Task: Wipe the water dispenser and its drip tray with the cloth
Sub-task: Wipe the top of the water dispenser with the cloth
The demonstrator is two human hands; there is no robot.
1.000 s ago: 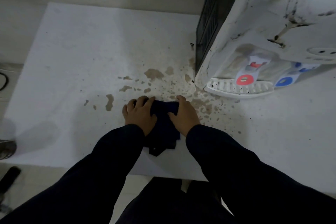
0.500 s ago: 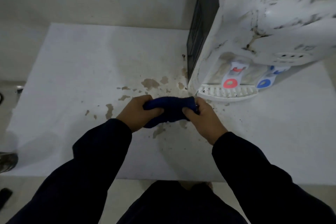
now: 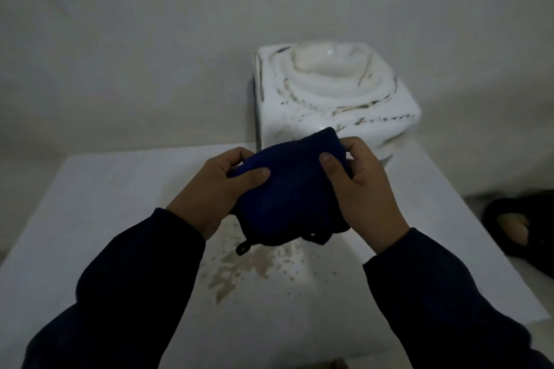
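Dim, soft focus, wide-angle edge distortion

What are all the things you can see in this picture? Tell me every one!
water dispenser: one, white with dark dirty streaks, at the back of the table near the wall.
table: one, white, under everything.
stains: a patch of brownish splashes, on the table below the cloth.
sandal: one, black, on the floor at the right edge.
cloth: one, dark blue, held up above the table in front of the dispenser.
sleeves: two, dark, at the bottom.
left hand: one, gripping the cloth's left side.
right hand: one, gripping the cloth's right side.
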